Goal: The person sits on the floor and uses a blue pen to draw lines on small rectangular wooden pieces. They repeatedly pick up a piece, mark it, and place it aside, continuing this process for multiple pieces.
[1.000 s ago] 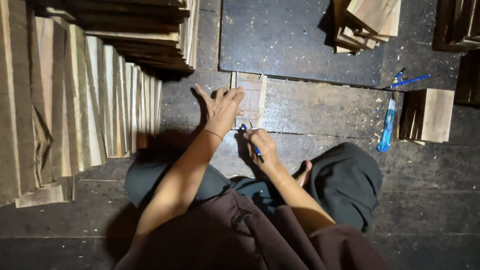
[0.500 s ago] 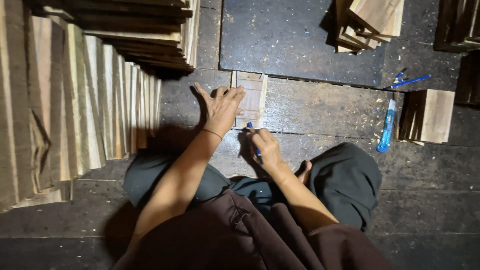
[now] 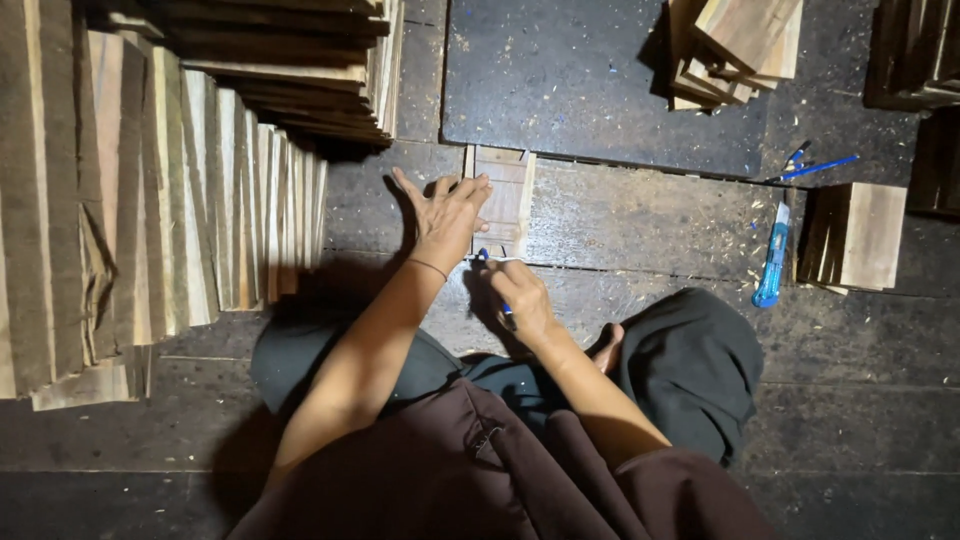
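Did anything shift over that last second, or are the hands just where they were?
Very little. The right hand with its blue pen edged slightly along the near end of the small wooden piece. The left hand stayed spread flat on that piece. The blue utility knife and the wood stacks lie as before.

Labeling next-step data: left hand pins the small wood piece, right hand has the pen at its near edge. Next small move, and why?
Probably draw the blue pen along the near edge of the wood piece. The left hand lies flat on it, the right hand has the tip at that edge.
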